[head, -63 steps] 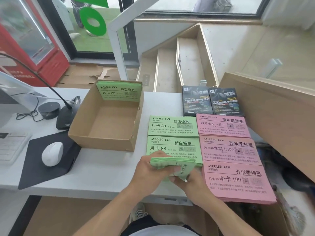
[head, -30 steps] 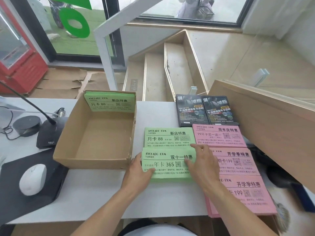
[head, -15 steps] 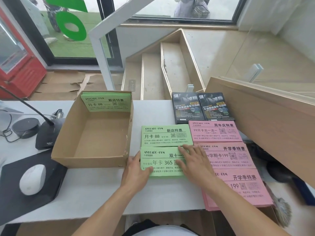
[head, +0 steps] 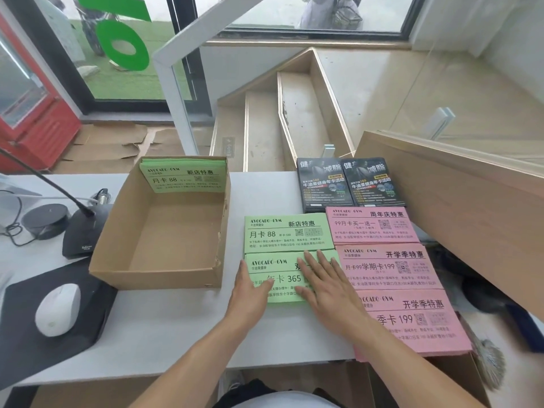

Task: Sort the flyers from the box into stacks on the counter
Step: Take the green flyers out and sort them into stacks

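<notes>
1. Sorted so far, judging from the white counter top (head: 164, 328): two black glossy flyer stacks (head: 350, 184) side by side at the back, three pink paper flyer stacks (head: 391, 254) in a column down the right, and two green stacks in a column just left of the pink ones.
2. The farther green "88" paper stack (head: 287, 234) lies flat and square, with no hand on it.
3. The nearer green "365" paper stack (head: 278, 275) is the one in hand. The left hand (head: 250, 293) lies flat with fingers straight against its left edge, and the right hand (head: 326, 287) presses down on its right half with fingers spread — neither is curled round anything.
4. This looks like the squaring-up of a stack just set down, so that placement seems all but finished.
5. Left to do: the brown cardboard box (head: 164, 231) is bare over most of its floor, but a bundle of green "88" flyers (head: 184, 178) leans against its far wall — these presumably belong on the farther green stack.
6. Whether anything lies under that bundle cannot be told from this view.
</notes>
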A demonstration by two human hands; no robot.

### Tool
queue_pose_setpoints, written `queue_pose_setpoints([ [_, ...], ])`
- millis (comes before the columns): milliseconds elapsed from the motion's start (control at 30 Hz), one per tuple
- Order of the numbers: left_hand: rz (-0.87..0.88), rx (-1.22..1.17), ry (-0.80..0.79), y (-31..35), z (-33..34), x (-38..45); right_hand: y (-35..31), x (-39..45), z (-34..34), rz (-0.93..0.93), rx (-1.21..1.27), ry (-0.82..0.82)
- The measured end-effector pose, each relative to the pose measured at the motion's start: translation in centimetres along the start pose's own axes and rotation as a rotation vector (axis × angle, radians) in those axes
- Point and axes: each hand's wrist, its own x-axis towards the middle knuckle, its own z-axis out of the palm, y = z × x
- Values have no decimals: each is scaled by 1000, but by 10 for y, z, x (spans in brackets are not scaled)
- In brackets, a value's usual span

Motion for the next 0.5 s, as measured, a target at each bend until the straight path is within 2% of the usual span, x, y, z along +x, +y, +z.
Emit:
queue_pose_setpoints([
  [100,-5,0,-9,5,-5,-3,-1,-2,-1,10,10,-1],
  [167,66,45,-20,14,-10,-14,-3,-5,-5,23,26,-1],
  [233,192,89,-54,26,-20,-33,-10,-3,-15,44,91,95],
  [300,316,42,-67,40,-36,-48,-24,8,-34,48,236,258],
  [400,394,-91,80,56,-77,-40,-59,51,-66,14,356,432],
  [500,297,-198,190,61,-126,-5,-105,102,-89,-79,272,404],
])
